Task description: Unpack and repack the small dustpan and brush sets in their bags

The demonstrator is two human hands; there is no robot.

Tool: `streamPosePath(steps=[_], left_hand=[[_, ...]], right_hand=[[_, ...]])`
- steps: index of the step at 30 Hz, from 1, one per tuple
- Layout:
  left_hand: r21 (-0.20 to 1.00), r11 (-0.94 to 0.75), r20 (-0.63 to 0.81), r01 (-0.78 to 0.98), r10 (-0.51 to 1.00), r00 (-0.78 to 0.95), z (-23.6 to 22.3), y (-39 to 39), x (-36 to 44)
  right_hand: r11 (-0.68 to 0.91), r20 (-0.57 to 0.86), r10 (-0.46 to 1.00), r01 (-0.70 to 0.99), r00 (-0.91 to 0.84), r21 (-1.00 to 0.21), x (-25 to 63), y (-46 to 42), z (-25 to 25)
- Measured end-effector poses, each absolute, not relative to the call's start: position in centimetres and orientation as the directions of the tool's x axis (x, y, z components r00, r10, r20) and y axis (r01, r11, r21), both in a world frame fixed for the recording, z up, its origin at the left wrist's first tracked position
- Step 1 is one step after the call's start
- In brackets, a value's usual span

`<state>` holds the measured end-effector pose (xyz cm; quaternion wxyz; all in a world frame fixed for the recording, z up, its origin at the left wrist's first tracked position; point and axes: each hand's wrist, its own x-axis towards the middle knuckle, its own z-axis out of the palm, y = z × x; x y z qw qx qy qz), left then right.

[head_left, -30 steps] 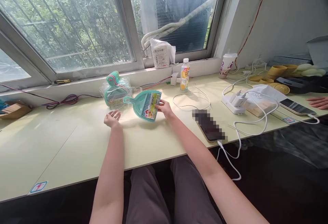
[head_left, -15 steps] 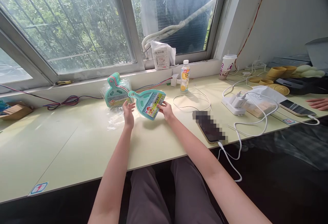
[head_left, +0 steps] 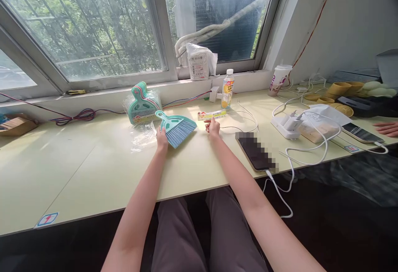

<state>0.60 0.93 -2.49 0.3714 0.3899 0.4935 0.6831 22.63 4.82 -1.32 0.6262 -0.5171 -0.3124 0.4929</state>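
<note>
My left hand [head_left: 162, 140] grips a mint-green mini dustpan and brush set [head_left: 178, 131] by its left edge. The blue-grey bristles face up, tilted above the table. To its right, my right hand [head_left: 213, 128] is just below a yellow-green printed label card [head_left: 205, 116], its fingers slightly apart and pointing left. The card lies near the drink bottle; the hand partly overlaps its lower edge. Behind my left hand, a stack of similar dustpan sets [head_left: 141, 105] leans against the sill, with clear plastic wrapping [head_left: 139, 139] around and in front.
A bottle [head_left: 228, 89] and a paper cup [head_left: 279, 80] stand toward the back. Right of my arm lie a phone [head_left: 253, 149], a power strip [head_left: 286, 127] and looping white cables. A wrapped package [head_left: 199, 65] sits on the sill. Another person's hand [head_left: 387, 128] rests at the far right.
The label card has come off the front of the dustpan set and is now near the bottle. My left hand has taken hold of the set; my right hand has left it.
</note>
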Motion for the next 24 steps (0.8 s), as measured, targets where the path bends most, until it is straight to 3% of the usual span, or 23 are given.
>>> streamPosePath(steps=[3,6,8,10,12,14,17,24], left_hand=[[0.961,-0.256,0.176,-0.107,0.861,-0.476,-2.6,0.8,1.2],[0.967,-0.250,0.202,-0.048,0.869,-0.453,-2.6,0.6,2.0],[0.971,-0.238,0.221,0.009,0.886,-0.407,-2.5,0.4,2.6],[0.966,-0.251,0.256,0.059,0.902,-0.349,-2.3,0.0,3.2],[0.949,-0.298,0.315,0.102,0.905,-0.286,-1.9,-0.5,3.8],[0.925,-0.356,0.379,0.135,0.893,-0.241,-1.5,-1.0,4.3],[0.906,-0.395,0.421,0.153,0.879,-0.225,-1.1,-1.5,4.7],[0.942,-0.315,0.322,0.117,0.946,-0.042,-1.1,-0.8,4.0]], right_hand=[[-0.038,-0.208,0.915,-0.440,0.347,-0.897,24.1,5.2,-1.1],[-0.081,-0.220,0.938,-0.448,0.268,-0.890,24.1,5.0,-1.0],[-0.070,-0.150,0.957,-0.305,0.250,-0.950,23.3,4.5,-0.8],[0.068,0.061,0.962,-0.014,0.265,-0.998,22.0,3.7,-0.8],[0.296,0.367,0.912,0.325,0.183,-0.898,20.5,2.7,-0.7],[0.473,0.563,0.826,0.539,0.003,-0.697,19.3,1.8,-0.8],[0.524,0.605,0.785,0.664,-0.134,-0.534,18.4,1.1,-0.8],[0.324,0.482,0.876,0.706,0.029,-0.630,19.0,1.7,-0.6]])
